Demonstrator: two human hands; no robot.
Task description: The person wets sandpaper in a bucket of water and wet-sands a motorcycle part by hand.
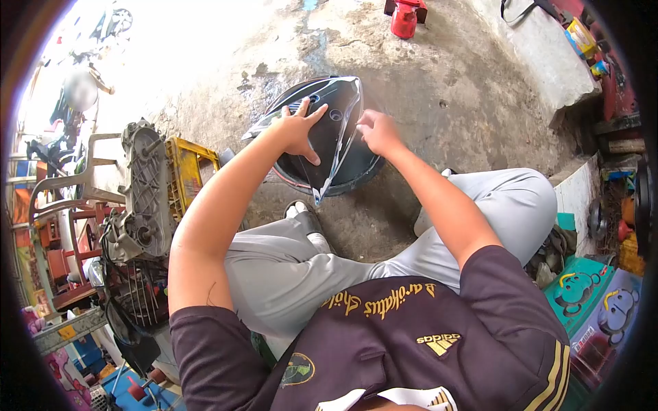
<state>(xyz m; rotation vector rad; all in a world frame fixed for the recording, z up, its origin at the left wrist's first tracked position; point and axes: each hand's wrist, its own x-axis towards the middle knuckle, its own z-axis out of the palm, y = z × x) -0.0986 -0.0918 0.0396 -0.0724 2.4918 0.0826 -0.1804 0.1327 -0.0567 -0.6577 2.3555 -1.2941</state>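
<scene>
A dark panel (322, 133) with glossy, clear-looking edges lies across a round black basin (356, 181) on the floor between the person's feet. My left hand (299, 130) rests on the panel's upper left part with its fingers spread. At the panel's right edge is my right hand (378, 130), its fingers curled together against that edge. Whatever thin material lies between those fingers is too small to make out. A pointed tip of the panel hangs over the basin's near rim.
To the left stand a metal engine casing (145, 192), a yellow crate (185, 171) and a chair frame (82, 175). A red object (404, 20) sits at the top. A concrete block (548, 65) and printed boxes (579, 294) are on the right.
</scene>
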